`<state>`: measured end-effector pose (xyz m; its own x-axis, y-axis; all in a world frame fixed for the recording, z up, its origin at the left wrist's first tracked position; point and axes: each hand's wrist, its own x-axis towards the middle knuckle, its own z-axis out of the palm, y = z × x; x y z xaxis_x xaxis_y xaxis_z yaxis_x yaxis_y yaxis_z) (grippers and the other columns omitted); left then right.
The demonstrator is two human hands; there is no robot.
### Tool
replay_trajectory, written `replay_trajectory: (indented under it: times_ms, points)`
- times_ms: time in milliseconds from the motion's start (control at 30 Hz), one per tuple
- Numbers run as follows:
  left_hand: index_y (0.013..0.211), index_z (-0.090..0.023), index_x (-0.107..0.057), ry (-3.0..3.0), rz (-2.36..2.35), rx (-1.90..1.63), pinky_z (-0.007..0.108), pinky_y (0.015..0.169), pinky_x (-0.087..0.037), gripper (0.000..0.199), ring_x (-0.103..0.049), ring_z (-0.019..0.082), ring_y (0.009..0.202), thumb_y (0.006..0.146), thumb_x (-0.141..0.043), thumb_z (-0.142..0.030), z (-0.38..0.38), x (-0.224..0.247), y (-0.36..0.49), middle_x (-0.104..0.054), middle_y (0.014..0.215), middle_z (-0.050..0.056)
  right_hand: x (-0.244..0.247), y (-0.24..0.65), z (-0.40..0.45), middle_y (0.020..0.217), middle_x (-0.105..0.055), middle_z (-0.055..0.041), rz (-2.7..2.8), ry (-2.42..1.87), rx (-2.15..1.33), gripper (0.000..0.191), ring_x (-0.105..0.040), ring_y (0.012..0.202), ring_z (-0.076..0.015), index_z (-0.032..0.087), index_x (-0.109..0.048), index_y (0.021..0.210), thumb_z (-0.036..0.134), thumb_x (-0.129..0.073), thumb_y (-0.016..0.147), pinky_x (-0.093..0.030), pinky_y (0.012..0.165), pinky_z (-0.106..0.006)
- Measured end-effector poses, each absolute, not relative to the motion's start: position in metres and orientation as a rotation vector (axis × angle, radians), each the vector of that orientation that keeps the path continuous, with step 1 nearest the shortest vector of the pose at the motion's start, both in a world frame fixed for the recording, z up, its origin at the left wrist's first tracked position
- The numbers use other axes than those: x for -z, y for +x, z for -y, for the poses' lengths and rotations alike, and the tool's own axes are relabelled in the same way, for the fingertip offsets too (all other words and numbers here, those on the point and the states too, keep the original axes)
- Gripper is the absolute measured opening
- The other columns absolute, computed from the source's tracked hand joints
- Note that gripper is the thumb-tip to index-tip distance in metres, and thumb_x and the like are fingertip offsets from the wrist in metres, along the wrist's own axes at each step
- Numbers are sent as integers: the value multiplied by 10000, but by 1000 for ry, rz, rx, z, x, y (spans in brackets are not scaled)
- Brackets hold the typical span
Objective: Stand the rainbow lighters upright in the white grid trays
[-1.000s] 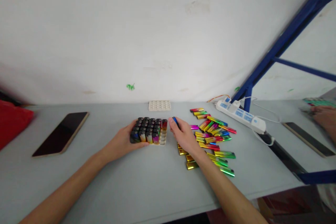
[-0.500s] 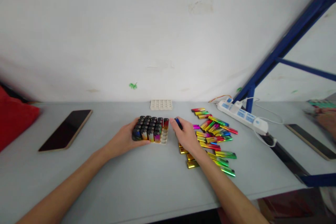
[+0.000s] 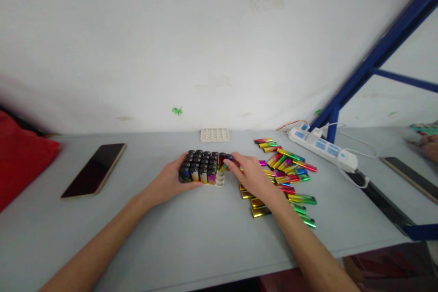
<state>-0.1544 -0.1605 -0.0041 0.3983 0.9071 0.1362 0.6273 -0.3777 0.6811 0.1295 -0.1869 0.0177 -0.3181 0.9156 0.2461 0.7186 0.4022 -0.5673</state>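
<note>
Several black-topped lighters [image 3: 201,164] stand upright in rows in a white tray [image 3: 220,180], whose bare cups show at its right end. My left hand [image 3: 174,175] is wrapped round the left side of this block. Pinched in my right hand [image 3: 248,171] is one lighter [image 3: 226,160], slightly tilted over the tray's right end, beside the standing ones. Under and beyond my right hand lies a loose pile of shiny coloured lighters [image 3: 287,169].
Near the wall lies another white tray [image 3: 214,135]. A phone [image 3: 94,171] and a red cloth item [image 3: 23,159] are at left. At right are a power strip [image 3: 323,148], a blue metal frame [image 3: 362,68], another phone [image 3: 410,178] and part of another person's hand [image 3: 430,147].
My right hand has brought its lighter left, from beside the tray to over its right end. My left hand still holds the block. The whole view has shifted slightly.
</note>
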Motion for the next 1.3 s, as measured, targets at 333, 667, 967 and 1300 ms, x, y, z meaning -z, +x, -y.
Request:
replay_trajectory:
  times_ms: [333,667,967,1300]
  points:
    - [1436,-185,-547,2150,-1301,-682,472,1089,-577,867,-724,354,1219,739,-837,-612,160,7,-155,-739,1374,124,-21,119,189,1021,-736,-129,2390,-1581,-185,198,-696,925,-254,160,-681,1088,325,-572,1093,-469,804,-328]
    - [1431,-175,-577,2108,-1370,-705,522,1086,-585,966,-734,387,1216,668,-815,-718,157,5,-154,-754,1359,142,-17,171,173,1002,-733,-85,2175,-1488,-243,201,-670,973,-225,164,-730,1043,299,-586,1083,-487,915,-347]
    - [1427,-164,-584,2112,-1337,-711,535,1101,-575,966,-728,403,1220,660,-825,-699,155,5,-153,-751,1364,147,-6,229,164,1120,-790,-88,2238,-1566,-431,138,-704,1084,-267,198,-789,1091,237,-715,980,-503,994,-404]
    - [1451,-209,-584,2143,-1330,-698,467,1134,-555,911,-708,366,1273,697,-843,-650,158,7,-155,-724,1425,122,-3,199,162,1157,-688,-119,1900,-1420,-337,181,-656,1005,-251,210,-731,1114,308,-625,1006,-528,932,-408]
